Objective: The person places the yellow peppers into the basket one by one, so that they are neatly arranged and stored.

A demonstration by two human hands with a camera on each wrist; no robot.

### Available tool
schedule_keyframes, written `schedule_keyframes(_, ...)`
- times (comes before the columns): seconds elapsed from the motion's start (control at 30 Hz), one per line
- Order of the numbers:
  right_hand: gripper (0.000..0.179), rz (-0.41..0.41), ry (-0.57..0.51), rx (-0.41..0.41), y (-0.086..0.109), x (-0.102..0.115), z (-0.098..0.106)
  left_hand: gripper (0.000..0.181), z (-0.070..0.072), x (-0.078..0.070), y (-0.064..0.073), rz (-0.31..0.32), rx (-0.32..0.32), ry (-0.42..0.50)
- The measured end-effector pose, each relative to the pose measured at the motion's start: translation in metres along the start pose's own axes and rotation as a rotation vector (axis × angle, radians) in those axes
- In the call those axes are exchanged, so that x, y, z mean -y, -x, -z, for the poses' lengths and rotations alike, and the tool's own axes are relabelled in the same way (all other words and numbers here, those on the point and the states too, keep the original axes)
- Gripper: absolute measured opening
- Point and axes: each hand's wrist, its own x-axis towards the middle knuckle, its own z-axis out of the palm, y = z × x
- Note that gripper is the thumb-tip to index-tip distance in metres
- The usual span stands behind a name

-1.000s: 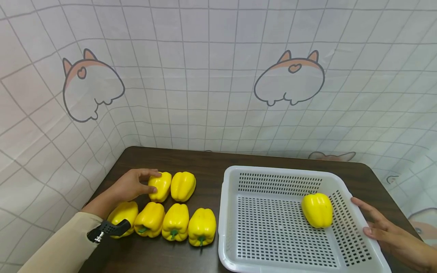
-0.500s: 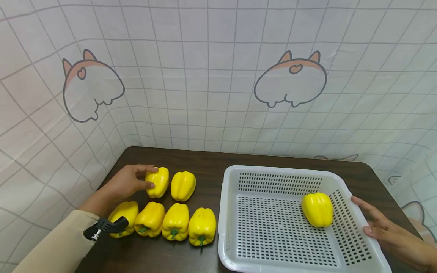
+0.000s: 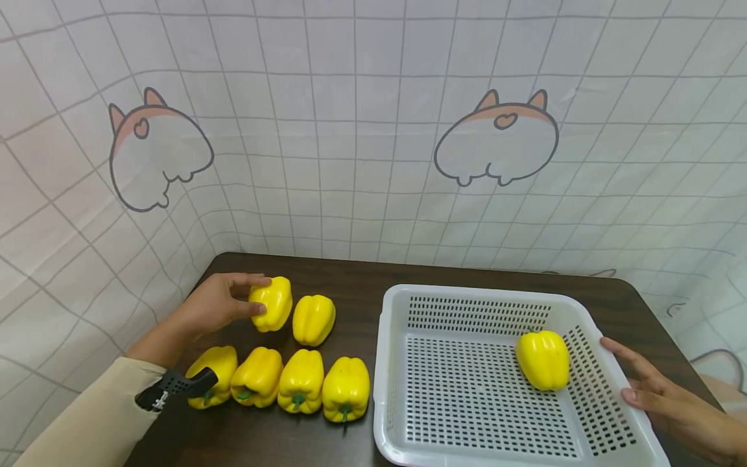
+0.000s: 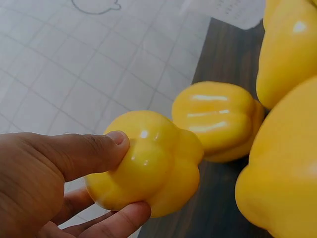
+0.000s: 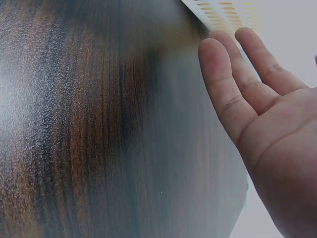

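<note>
My left hand (image 3: 210,303) pinches a yellow bell pepper (image 3: 275,305) between thumb and fingers, at the back left of the table. In the left wrist view the thumb lies on the held pepper's upper side, the fingers on its lower side. Just right of it sits another yellow bell pepper (image 3: 314,320). On the right, a white perforated plastic basket (image 3: 475,291) contains one yellow bell pepper (image 3: 543,360) near its right wall. My right hand (image 3: 665,395) touches the basket's right rim; in the right wrist view its visible fingers (image 5: 215,64) are nearly straight.
Several yellow bell peppers (image 3: 300,381) form a row in front of the left hand, left of the basket. The dark wood-grain table (image 3: 350,275) has rounded far corners. A white gridded cloth (image 3: 350,162) with cartoon animal prints hangs behind and beside it.
The left hand has moved the held pepper up and away from the front row, toward the table's back edge. The right hand and the basket look unmoved.
</note>
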Motion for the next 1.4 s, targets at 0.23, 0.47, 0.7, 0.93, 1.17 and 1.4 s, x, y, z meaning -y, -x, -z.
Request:
schedule_keyframes(0.23, 0.072, -0.005, 0.002, -0.005, 0.0, 0.001, -0.001, 0.063, -0.001, -0.008, 0.002, -0.012, 0.005, 0.022)
schedule_keyframes(0.47, 0.072, -0.001, -0.006, -0.006, 0.001, 0.0, 0.0, 0.062, -0.002, -0.022, 0.007, -0.048, 0.016, 0.083)
schedule_keyframes(0.7, 0.072, -0.014, 0.013, -0.017, 0.003, -0.003, 0.0, 0.06, -0.007, -0.036, 0.01, -0.078, 0.017, 0.048)
schedule_keyframes(0.93, 0.072, -0.018, 0.02, -0.042, 0.002, -0.003, -0.002, 0.059, -0.014, -0.05, 0.012, -0.078, 0.003, 0.04)
schedule_keyframes(1.17, 0.071, -0.015, 0.027, -0.059, 0.001, -0.002, -0.004, 0.056, -0.023, -0.06, 0.013, -0.093, -0.02, -0.011)
schedule_keyframes(1.4, 0.071, 0.005, -0.005, -0.04, 0.0, -0.002, -0.004, 0.055, -0.032, -0.071, 0.016, -0.138, -0.013, -0.012)
